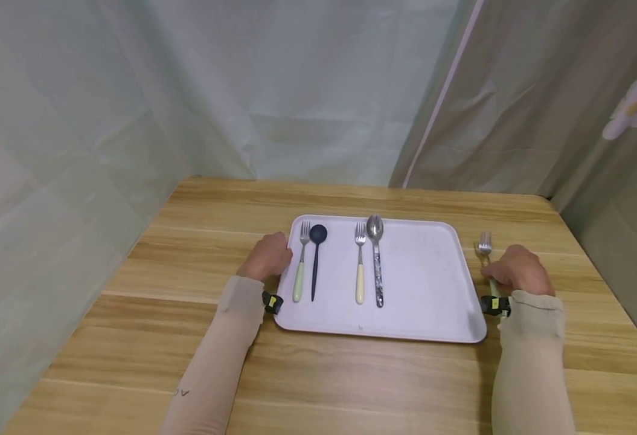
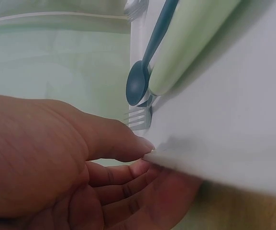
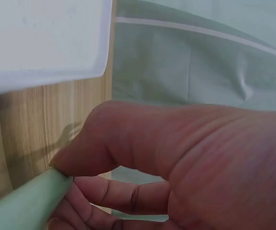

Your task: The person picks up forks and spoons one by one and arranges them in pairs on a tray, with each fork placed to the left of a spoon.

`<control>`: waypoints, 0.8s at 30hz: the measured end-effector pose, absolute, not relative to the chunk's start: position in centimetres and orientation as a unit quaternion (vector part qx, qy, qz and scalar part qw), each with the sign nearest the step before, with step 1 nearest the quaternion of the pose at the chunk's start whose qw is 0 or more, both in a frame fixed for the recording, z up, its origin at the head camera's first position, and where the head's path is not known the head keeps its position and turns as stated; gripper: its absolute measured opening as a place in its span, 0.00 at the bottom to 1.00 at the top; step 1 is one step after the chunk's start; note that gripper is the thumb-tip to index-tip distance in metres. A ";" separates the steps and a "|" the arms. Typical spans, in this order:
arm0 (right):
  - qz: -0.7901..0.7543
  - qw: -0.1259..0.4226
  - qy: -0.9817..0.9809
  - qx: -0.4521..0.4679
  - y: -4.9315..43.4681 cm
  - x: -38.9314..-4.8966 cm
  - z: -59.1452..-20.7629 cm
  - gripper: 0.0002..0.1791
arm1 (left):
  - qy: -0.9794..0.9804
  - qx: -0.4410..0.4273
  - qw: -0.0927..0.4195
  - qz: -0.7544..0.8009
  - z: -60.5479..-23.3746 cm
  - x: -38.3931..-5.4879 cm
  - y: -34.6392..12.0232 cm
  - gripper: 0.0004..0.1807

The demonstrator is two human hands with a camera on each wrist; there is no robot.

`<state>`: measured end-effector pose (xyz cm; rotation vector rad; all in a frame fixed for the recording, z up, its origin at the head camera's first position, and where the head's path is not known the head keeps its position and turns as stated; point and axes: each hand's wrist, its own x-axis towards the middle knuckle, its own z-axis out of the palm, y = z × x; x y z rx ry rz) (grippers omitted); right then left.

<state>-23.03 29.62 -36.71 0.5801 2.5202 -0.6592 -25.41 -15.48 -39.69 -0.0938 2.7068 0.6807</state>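
Observation:
A white tray (image 1: 427, 284) lies on the wooden table. My left hand (image 1: 268, 257) pinches its left rim, thumb on top and fingers beneath, as the left wrist view shows. On the tray's left side lie a fork with a light green handle (image 1: 299, 281) and a dark blue spoon (image 1: 318, 234). Toward the middle are a fork with a cream handle (image 1: 360, 281) and a metal spoon with a patterned handle (image 1: 378, 272). Right of the tray, my right hand (image 1: 519, 270) pinches another green-handled fork (image 3: 37, 199) between thumb and fingers, its tines pointing away from me.
The wooden table (image 1: 188, 241) extends on every side of the tray. Pale curtains (image 1: 318, 90) hang behind and along both sides of it. A flower print (image 1: 634, 109) shows on the right curtain. Dark wrist cameras (image 1: 495, 305) sit at both cuffs.

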 end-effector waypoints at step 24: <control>-0.265 0.214 0.922 0.185 28.1 -23.3 -36.8 0.15 | 0.953 -0.030 0.167 0.251 -39.8 -25.3 -15.5 0.15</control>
